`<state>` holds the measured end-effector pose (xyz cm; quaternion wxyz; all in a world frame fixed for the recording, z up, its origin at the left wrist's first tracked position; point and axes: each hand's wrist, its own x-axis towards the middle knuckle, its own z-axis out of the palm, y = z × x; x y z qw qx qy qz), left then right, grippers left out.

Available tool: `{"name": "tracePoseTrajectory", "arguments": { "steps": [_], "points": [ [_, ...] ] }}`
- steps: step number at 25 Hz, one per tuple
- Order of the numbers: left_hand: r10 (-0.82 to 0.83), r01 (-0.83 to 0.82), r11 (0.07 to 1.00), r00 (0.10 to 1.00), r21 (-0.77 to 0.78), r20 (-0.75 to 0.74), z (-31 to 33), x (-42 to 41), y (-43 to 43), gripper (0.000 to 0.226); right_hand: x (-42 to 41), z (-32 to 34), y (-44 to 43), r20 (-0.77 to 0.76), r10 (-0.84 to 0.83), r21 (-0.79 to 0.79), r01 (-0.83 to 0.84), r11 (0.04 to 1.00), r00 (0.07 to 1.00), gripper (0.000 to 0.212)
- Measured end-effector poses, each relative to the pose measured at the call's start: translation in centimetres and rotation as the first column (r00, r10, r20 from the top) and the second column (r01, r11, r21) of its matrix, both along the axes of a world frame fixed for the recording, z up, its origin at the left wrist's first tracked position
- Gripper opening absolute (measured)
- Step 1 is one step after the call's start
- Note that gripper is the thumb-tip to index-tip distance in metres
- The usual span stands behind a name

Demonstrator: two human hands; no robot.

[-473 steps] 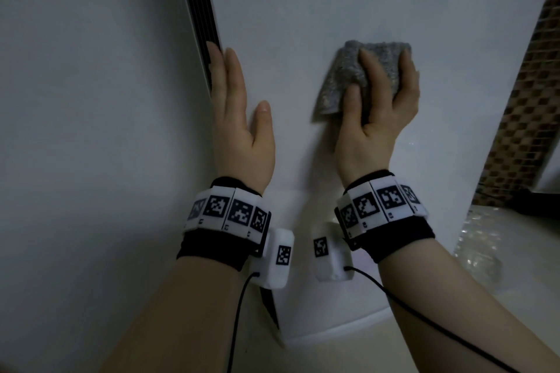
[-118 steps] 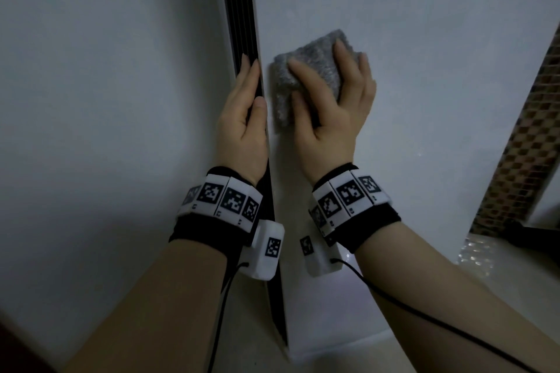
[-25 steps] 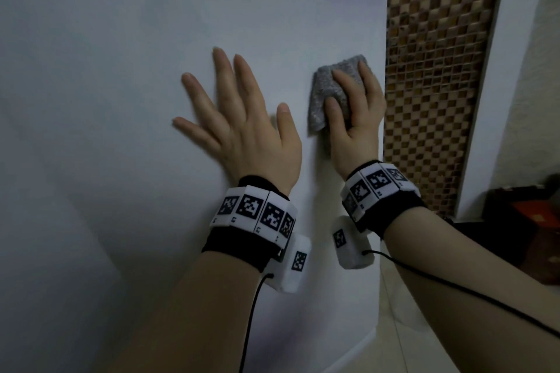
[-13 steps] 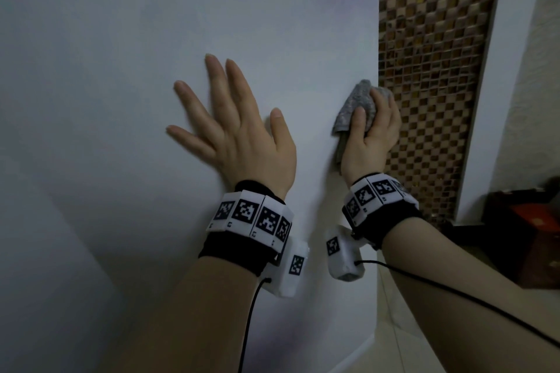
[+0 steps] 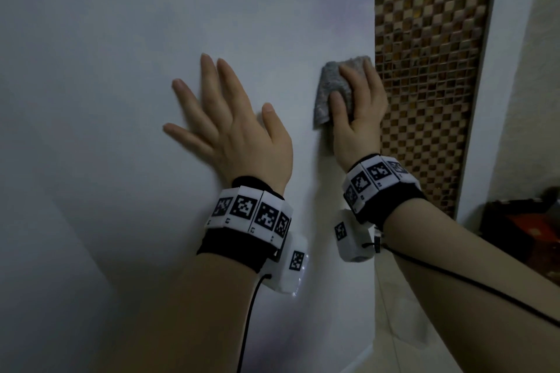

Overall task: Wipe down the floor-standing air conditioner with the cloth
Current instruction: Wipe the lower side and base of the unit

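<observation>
Smooth white air conditioner [image 5: 121,70]; right hand [image 5: 360,118] presses nubby, seemingly folded cloth [image 5: 330,91].

The left hand [image 5: 233,133] is lying flat against the white front panel of the floor-standing air conditioner [image 5: 121,70], its fingers [image 5: 225,82] spreading out straight and pointing upward. Just to its right, apart from it, the right hand [image 5: 360,118] is pressing a folded grey cloth [image 5: 330,91] against the panel close to the panel's right edge, with fingers and thumb lying over the cloth. Both wrists are wearing black bands carrying white marker blocks [image 5: 251,212], with a thin black cable [image 5: 472,285] trailing along the right forearm. A strip of brown mosaic tiles [image 5: 424,70] is showing beside the unit, and a dark reddish object [image 5: 521,227] is sitting low at the right, too dim to tell.
</observation>
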<state>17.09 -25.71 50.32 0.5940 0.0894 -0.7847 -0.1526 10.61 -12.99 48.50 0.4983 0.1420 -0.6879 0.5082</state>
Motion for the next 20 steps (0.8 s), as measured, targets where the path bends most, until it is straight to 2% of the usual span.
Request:
{"name": "tracePoseTrajectory", "arguments": {
  "steps": [3, 4, 7, 8, 11, 12, 16, 20],
  "points": [
    [-0.011, 0.011, 1.0, 1.0, 0.005, -0.011, 0.2, 0.0, -0.1, 0.071, -0.4, 1.7, 0.6, 0.077, -0.024, -0.155, 0.036, 0.987, 0.997, 0.038],
    [-0.013, 0.013, 1.0, 1.0, 0.007, -0.014, 0.2, 0.0, -0.1, 0.071, -0.3, 1.9, 0.5, 0.088, -0.041, -0.161, 0.055, 0.985, 0.995, 0.038],
    [-0.021, 0.022, 0.999, 0.999, 0.023, -0.031, 0.5, 0.0, -0.1, 0.07, 0.1, 1.5, -0.2, 0.001, -0.011, -0.001, 0.011, 1.0, 1.0, 0.037],
    [-0.027, 0.028, 0.999, 0.999, 0.027, -0.041, 0.7, 0.0, -0.1, 0.07, 0.1, 1.7, -0.1, -0.008, 0.006, -0.003, -0.006, 1.0, 1.0, 0.037],
    [-0.032, 0.033, 0.999, 0.998, 0.026, -0.058, 1.0, 0.1, -0.7, 0.07, -0.2, 3.1, 0.5, 0.077, -0.027, -0.18, 0.041, 0.983, 0.997, 0.037],
    [-0.033, 0.035, 0.999, 0.998, 0.024, -0.06, 1.1, 0.1, -0.9, 0.07, 0.0, 3.2, 0.2, 0.083, -0.045, -0.18, 0.059, 0.982, 0.996, 0.038],
    [-0.035, 0.036, 0.999, 0.998, 0.02, -0.058, 1.2, 0.3, -1.1, 0.069, 0.8, 2.4, -1.3, -0.049, -0.004, 0.044, 0.006, 0.999, 0.999, 0.036],
    [-0.039, 0.04, 0.999, 0.996, 0.014, -0.086, 1.6, 0.5, -2.1, 0.067, 0.7, 4.1, -0.9, 0.07, -0.019, -0.142, 0.029, 0.989, 0.997, 0.037]
  ]
}}
